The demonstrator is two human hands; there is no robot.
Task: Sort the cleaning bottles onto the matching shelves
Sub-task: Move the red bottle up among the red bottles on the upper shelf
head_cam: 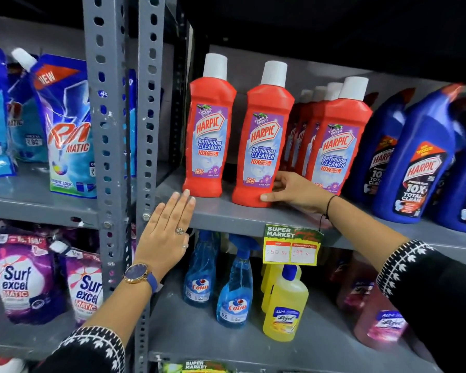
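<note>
This was a shop aisle. Grey slotted metal shelves (pixel 226 214) carried rows of identical goods: red bathroom cleaner bottles (pixel 261 146), blue toilet cleaner bottles (pixel 420 162), spray bottles (pixel 234 289) and detergent pouches (pixel 67 125). A "Super Market" price tag (pixel 291 244) with handwritten prices hung from the shelf edge.

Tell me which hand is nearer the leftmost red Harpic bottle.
Left. The left hand lies flat and open with its fingertips just at the base of the leftmost red Harpic bottle. The right hand grips the base of the second red bottle, one place right.
</note>
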